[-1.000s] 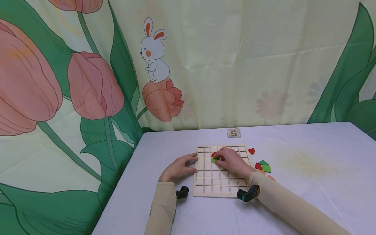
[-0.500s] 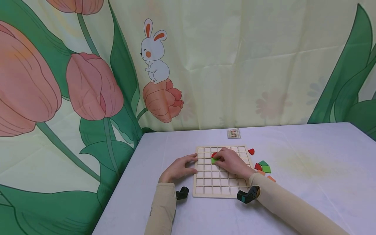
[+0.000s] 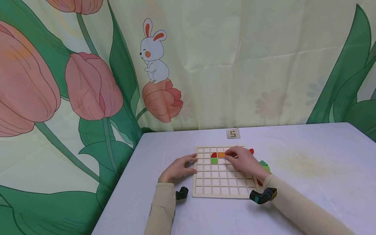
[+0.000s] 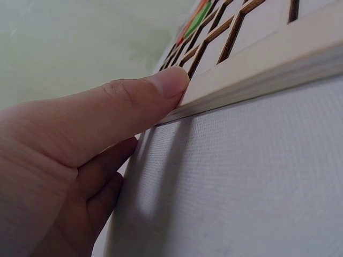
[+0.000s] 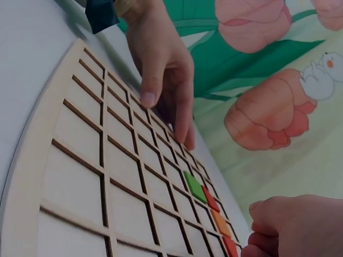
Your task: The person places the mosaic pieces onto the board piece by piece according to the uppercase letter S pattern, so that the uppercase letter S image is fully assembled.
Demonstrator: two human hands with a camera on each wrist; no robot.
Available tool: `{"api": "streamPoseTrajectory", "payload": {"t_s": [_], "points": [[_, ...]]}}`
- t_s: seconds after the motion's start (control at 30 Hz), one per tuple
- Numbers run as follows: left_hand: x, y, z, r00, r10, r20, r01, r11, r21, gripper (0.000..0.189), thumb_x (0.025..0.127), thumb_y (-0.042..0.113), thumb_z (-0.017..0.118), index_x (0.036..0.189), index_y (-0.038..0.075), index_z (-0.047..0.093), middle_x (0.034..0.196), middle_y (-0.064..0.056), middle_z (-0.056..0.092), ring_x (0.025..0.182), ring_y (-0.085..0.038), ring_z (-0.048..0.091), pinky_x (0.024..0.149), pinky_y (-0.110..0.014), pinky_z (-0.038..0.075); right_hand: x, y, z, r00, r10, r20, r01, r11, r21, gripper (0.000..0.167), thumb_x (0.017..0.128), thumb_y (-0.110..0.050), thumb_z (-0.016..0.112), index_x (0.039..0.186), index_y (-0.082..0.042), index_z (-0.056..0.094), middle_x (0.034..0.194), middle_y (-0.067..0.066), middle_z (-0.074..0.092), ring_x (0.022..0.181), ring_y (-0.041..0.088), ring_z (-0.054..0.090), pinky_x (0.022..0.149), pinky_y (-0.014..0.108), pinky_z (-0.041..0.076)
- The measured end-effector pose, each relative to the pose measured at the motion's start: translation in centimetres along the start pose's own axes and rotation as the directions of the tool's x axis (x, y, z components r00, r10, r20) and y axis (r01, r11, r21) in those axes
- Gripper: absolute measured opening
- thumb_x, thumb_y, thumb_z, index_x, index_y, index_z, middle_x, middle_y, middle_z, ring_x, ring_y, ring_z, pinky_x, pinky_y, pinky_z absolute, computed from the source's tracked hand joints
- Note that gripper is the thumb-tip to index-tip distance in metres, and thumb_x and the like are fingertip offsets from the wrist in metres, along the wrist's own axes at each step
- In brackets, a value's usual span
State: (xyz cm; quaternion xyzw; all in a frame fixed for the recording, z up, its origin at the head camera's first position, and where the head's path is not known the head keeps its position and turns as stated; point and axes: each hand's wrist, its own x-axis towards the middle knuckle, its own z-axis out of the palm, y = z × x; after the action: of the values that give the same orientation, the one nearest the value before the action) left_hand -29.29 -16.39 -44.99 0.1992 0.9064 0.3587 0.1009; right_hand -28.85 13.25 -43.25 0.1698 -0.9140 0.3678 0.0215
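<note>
A wooden grid board (image 3: 208, 192) lies on the table. My left hand (image 3: 175, 169) rests against its left edge, thumb tip touching the rim in the left wrist view. In the board's upper part are a red quarter-round tile (image 3: 214, 155), an orange tile (image 3: 221, 154) right of it and a green square tile (image 3: 214, 160) below the red one. My right hand (image 3: 242, 160) has its fingers bent together just right of the orange tile. A second red tile (image 5: 230, 246) shows at these fingertips in the right wrist view; the fingers partly hide it.
Right of the board lie loose tiles: a red tile (image 3: 251, 151), a dark green tile (image 3: 262, 163) and a light green tile (image 3: 267, 168), partly behind my right arm. A small pattern card (image 3: 233, 133) lies near the table's back edge. A printed curtain (image 3: 205, 81) hangs behind.
My right hand has moved right, off the cell beside the red quarter-round tile, and the orange tile there now shows. The left hand stays at the board's edge.
</note>
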Motion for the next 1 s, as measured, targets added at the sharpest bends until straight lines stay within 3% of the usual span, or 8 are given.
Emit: {"api": "streamPoseTrajectory", "payload": {"t_s": [0.27, 0.6, 0.83, 1.0], "points": [[0.0, -0.3, -0.1, 1.000, -0.003, 0.011, 0.003, 1.000, 0.019, 0.058, 0.084, 0.027, 0.078, 0.137, 0.013, 0.058, 0.152, 0.009, 0.041, 0.143, -0.016, 0.032, 0.116, -0.037, 0.030, -2.6, 2.5, -3.1, 0.994, 0.113, 0.003, -0.113, 0.993, 0.029, 0.038, 0.096, -0.030, 0.063, 0.125, -0.006, 0.063, 0.120, 0.013, 0.063, 0.104, 0.028, 0.059, 0.081, 0.040, 0.056], [-0.1, -0.4, 0.0, 1.000, 0.012, 0.008, -0.012, 1.000, 0.014, 0.058, 0.085, 0.026, 0.078, 0.137, 0.012, 0.058, 0.152, 0.006, 0.040, 0.143, -0.018, 0.032, 0.116, -0.039, 0.029, -5.6, 5.2, -5.8, 0.978, 0.206, -0.012, -0.206, 0.978, -0.013, 0.052, 0.095, -0.033, 0.065, 0.133, 0.000, 0.055, 0.124, 0.021, 0.058, 0.108, 0.036, 0.056, 0.081, 0.043, 0.058], [-0.1, -0.3, 0.0, 1.000, 0.008, 0.006, -0.008, 1.000, 0.002, 0.057, 0.085, 0.027, 0.078, 0.137, 0.013, 0.058, 0.152, 0.007, 0.041, 0.143, -0.018, 0.032, 0.116, -0.040, 0.030, -6.5, 6.8, -6.5, 0.979, 0.202, -0.013, -0.202, 0.977, -0.065, 0.049, 0.093, -0.025, 0.066, 0.130, 0.006, 0.056, 0.121, 0.023, 0.060, 0.107, 0.038, 0.057, 0.088, 0.053, 0.053], [0.0, -0.3, 0.0, 1.000, 0.012, 0.007, -0.012, 1.000, -0.003, 0.057, 0.085, 0.026, 0.078, 0.137, 0.013, 0.058, 0.152, 0.006, 0.041, 0.143, -0.019, 0.032, 0.116, -0.040, 0.030, -6.5, 7.0, -6.7, 0.978, 0.209, 0.013, -0.207, 0.975, -0.081, 0.048, 0.091, -0.023, 0.068, 0.126, 0.008, 0.058, 0.115, 0.022, 0.063, 0.102, 0.035, 0.058, 0.085, 0.050, 0.055]]}}
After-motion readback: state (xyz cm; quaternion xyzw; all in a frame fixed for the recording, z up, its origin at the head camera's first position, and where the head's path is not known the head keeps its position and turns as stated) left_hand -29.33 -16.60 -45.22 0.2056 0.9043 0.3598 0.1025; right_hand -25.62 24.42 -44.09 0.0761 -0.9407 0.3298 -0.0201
